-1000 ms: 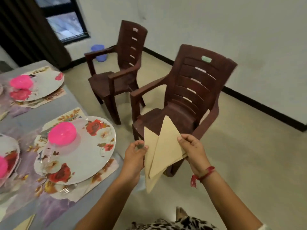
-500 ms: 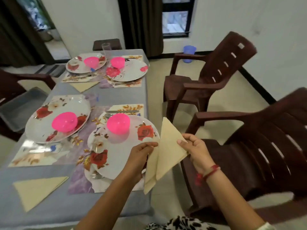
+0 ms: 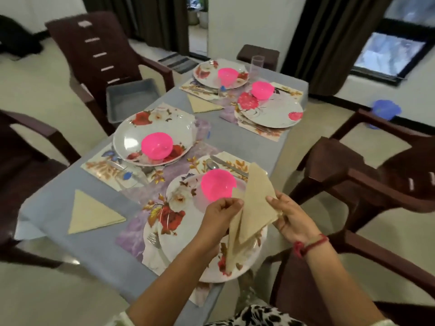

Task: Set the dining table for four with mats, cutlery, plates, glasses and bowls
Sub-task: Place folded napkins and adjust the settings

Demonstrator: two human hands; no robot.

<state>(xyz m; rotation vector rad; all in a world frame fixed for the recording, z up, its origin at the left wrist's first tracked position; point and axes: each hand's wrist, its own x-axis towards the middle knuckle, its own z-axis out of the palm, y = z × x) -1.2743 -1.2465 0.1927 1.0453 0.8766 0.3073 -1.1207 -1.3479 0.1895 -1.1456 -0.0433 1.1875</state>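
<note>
Both forearms reach in from the lower edge, hands raised above the nearest setting. Left hand (image 3: 222, 215): fingers curled, pinching the left edge of the folded beige napkins (image 3: 256, 208). Right hand (image 3: 289, 216): thumb on top of their right corner, fingers curled beneath; a red thread (image 3: 310, 243) circles that wrist. The napkins are held apex up, clear of the table, over the right part of the nearest plate (image 3: 179, 208); a second layer hangs lower behind the front one. That floral plate carries a pink bowl (image 3: 217, 187), with a fork (image 3: 154, 240) at its left rim and a knife (image 3: 229, 165) and spoon (image 3: 211, 164) beyond it, all on a floral mat (image 3: 237, 161). The table (image 3: 101, 250) has a grey-blue cover and three more plates, each with a pink bowl. One flat napkin (image 3: 91, 214) lies near the left edge, another (image 3: 201, 105) farther along. A clear glass (image 3: 257, 62) stands at the far end. Dark brown plastic chairs surround the table; one holds a grey tray (image 3: 131, 95). A window (image 3: 390, 55) with dark curtains is at upper right.
</note>
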